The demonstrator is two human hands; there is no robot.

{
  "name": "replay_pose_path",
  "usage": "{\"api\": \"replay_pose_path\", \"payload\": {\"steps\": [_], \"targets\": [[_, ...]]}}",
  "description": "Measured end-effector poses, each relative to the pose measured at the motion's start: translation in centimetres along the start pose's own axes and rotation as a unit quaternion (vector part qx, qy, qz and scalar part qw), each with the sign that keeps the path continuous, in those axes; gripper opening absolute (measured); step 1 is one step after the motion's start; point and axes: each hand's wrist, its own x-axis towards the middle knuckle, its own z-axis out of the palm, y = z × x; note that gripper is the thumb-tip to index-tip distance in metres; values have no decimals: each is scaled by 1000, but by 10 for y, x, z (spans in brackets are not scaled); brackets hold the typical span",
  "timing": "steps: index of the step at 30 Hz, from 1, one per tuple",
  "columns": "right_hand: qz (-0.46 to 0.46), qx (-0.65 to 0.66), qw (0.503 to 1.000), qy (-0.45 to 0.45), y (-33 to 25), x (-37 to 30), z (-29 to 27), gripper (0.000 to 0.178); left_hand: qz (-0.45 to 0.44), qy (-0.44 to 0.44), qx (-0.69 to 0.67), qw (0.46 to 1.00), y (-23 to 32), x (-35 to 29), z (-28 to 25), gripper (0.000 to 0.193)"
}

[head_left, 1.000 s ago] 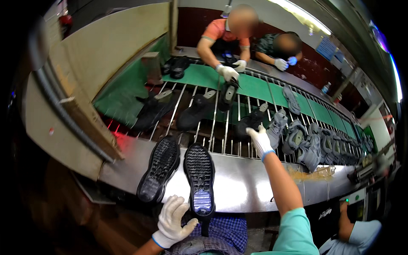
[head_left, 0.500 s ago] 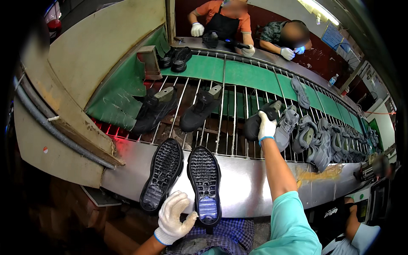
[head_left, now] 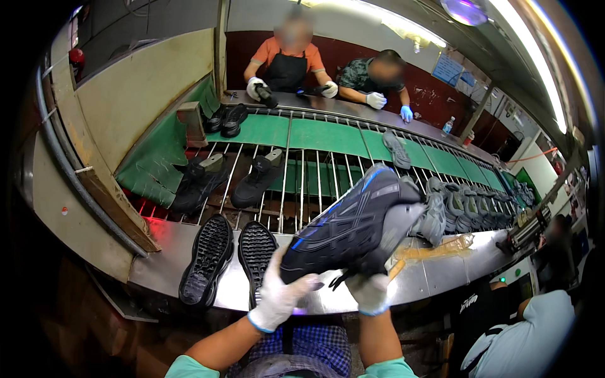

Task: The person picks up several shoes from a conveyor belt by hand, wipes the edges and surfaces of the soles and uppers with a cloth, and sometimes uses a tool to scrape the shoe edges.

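Close in front of me, a black shoe upper (head_left: 353, 220) with blue edging and a pale grey opening is tilted, its toe at the lower left. My left hand (head_left: 281, 293), in a white glove, grips it by the toe with the thumb held out along the near side. My right hand (head_left: 368, 291), also gloved, is closed on it under the opening, beside dangling black laces; the shoe hides part of its fingers. Two black soles lie on the metal ledge to the left: one sole (head_left: 207, 261) is fully visible, while my left hand and the shoe partly cover the other sole (head_left: 254, 252).
A rod conveyor (head_left: 302, 183) with a green strip (head_left: 328, 137) runs across. On it stand black shoes (head_left: 257, 179) at left and several grey shoes (head_left: 454, 205) at right. Across it, two people in gloves work at a bench. Another person's pale sleeve (head_left: 529, 334) shows at lower right.
My right hand has lifted the black shoe off the conveyor and brought it towards me. My left hand has left the nearer sole and taken the shoe's toe. The view has shifted.
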Motion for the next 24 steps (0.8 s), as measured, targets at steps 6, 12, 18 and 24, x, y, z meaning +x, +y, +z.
{"api": "replay_pose_path", "payload": {"steps": [6, 12, 18, 24], "targets": [[162, 216, 961, -64, -68, -12, -60, 115, 16, -60, 145, 987, 5, -50, -50, 79], [153, 148, 976, -33, -81, -83, -72, 87, 97, -133, 299, 940, -11, -83, -102, 88], [187, 203, 961, -20, -57, -153, -98, 76, 58, -221, 382, 896, 13, -105, -99, 84], [241, 199, 946, -83, -61, -192, -97, 66, 23, -313, 377, 872, 24, -100, -108, 84]]}}
